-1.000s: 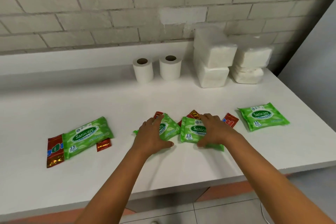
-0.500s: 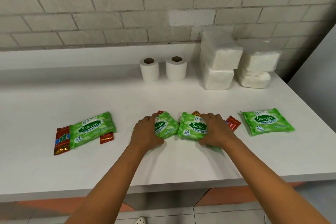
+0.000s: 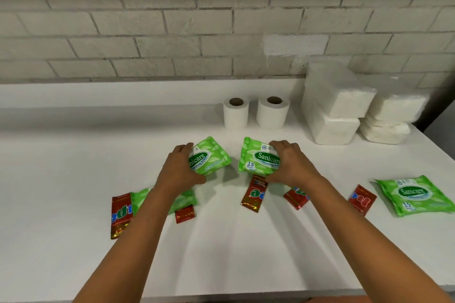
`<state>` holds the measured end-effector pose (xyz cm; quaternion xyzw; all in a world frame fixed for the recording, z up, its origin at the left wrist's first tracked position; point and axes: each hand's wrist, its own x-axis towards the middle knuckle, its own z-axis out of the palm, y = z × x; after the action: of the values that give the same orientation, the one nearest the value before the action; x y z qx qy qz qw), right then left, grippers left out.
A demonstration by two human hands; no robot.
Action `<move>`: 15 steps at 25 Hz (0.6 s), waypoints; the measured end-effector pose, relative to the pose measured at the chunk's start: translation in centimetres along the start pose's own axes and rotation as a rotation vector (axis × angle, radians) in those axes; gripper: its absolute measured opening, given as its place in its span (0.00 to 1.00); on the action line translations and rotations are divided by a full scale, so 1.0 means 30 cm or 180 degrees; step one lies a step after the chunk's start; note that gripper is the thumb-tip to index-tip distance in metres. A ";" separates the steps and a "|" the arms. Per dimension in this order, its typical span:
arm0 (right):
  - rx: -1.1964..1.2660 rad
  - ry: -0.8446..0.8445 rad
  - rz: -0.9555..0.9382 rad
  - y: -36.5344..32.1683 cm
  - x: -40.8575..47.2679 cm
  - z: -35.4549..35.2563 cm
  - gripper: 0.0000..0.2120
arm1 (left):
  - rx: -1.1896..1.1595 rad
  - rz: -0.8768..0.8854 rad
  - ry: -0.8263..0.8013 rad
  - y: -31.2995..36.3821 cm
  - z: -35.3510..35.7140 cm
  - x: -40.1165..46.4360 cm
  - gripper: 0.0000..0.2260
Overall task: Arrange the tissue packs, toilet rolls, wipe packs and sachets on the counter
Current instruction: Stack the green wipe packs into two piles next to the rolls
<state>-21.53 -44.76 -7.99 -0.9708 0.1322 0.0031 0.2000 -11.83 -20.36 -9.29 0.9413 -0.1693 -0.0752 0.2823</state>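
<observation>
My left hand [image 3: 178, 170] grips a green wipe pack [image 3: 211, 157], lifted and tilted above the white counter [image 3: 61, 179]. My right hand [image 3: 293, 162] holds a second green wipe pack [image 3: 256, 160] beside it. A third wipe pack [image 3: 140, 200] lies partly hidden under my left forearm, and a fourth [image 3: 416, 194] rests at the right. Red sachets lie along the front row: one at the left [image 3: 120, 216], a small one [image 3: 184, 214], one in the middle [image 3: 254, 193], and others [image 3: 296, 198] [image 3: 362, 199] to the right. Two toilet rolls [image 3: 235, 113] [image 3: 272, 112] stand upright at the back. White tissue packs [image 3: 332, 106] [image 3: 391, 115] are stacked at the back right.
A brick wall [image 3: 172, 19] runs behind the counter, above a low white ledge [image 3: 98, 93]. The counter's front edge [image 3: 221, 295] is close to me, and its right edge slopes away beyond the fourth wipe pack.
Both hands have lifted their wipe packs off the sachets and carried them toward the back of the counter. The red sachets that lay underneath are now uncovered.
</observation>
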 end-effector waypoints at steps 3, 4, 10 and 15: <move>0.0073 -0.0015 -0.0019 -0.139 0.107 0.038 0.42 | 0.0035 0.0025 -0.0003 -0.130 -0.117 0.074 0.43; 0.0119 -0.0012 -0.0017 -0.178 0.142 0.051 0.42 | 0.0083 0.0031 -0.0022 -0.170 -0.155 0.101 0.43; 0.0240 -0.0217 -0.0120 -0.377 0.349 0.132 0.43 | 0.0763 0.0189 -0.0484 -0.374 -0.336 0.275 0.42; 0.0137 -0.0370 -0.0131 -0.471 0.524 0.189 0.38 | 0.0857 0.0263 -0.0635 -0.497 -0.416 0.433 0.41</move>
<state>-2.46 -34.06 -8.67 -0.9670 0.1005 0.0525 0.2281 7.35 -7.03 -7.84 0.9507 -0.2435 -0.1332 0.1382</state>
